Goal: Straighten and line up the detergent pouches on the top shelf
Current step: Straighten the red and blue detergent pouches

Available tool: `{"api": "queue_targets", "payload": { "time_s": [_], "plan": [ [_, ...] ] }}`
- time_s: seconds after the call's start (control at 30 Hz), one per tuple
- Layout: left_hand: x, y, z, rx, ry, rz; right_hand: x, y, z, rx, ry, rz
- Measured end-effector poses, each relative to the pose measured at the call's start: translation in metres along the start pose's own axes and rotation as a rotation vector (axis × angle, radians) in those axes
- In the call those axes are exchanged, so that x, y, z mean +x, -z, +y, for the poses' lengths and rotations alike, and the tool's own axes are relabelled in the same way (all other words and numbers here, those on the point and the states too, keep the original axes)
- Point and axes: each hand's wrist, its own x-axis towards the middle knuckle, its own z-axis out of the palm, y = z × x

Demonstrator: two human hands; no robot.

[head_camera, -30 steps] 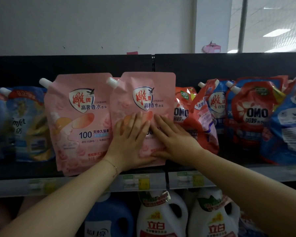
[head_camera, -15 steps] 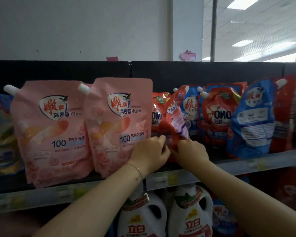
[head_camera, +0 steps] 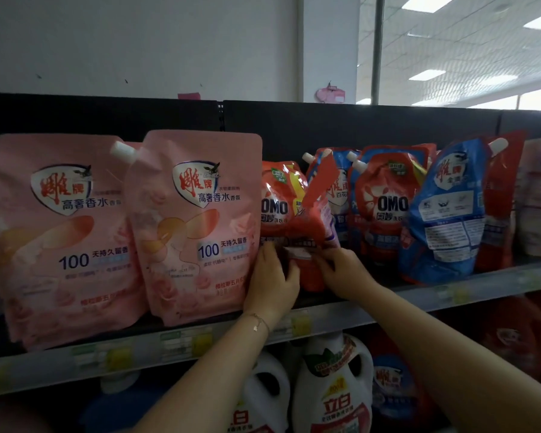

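The red pouch (head_camera: 310,225) stands tilted on the top shelf (head_camera: 419,297) near its front edge, just beside the right-hand pink pouch (head_camera: 197,226) and in front of an OMO pouch (head_camera: 275,198). The left hand (head_camera: 272,284) has its fingers curled round the red pouch's lower left side. The right hand (head_camera: 345,273) pinches its lower right side. A second pink pouch (head_camera: 60,239) stands toward the shelf's left end.

I record matt, smooth film on the pink pouches (head_camera: 197,226); glossy, crinkled plastic on the red pouch (head_camera: 310,232); dull grey metal shelf edge (head_camera: 487,284); smooth white plastic jugs (head_camera: 331,354)
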Motion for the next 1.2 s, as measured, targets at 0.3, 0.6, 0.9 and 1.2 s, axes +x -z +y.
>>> {"api": "queue_targets", "payload": {
  "time_s": [0.3, 0.6, 0.9, 1.2],
  "plan": [
    [0.008, 0.000, -0.010, -0.147, 0.125, -0.211, -0.010, -0.011, 0.015, 0.149, 0.159, 0.283],
    [0.004, 0.002, -0.006, -0.123, 0.157, -0.210, -0.014, -0.011, 0.018, 0.366, 0.178, 0.551],
    [0.005, 0.006, 0.002, -0.149, 0.192, -0.259, -0.015, -0.019, 0.024, 0.172, 0.452, 0.560],
    [0.010, 0.007, 0.002, -0.352, 0.234, -0.228, -0.016, -0.017, 0.023, 0.110, 0.436, 0.560]
  ]
}}
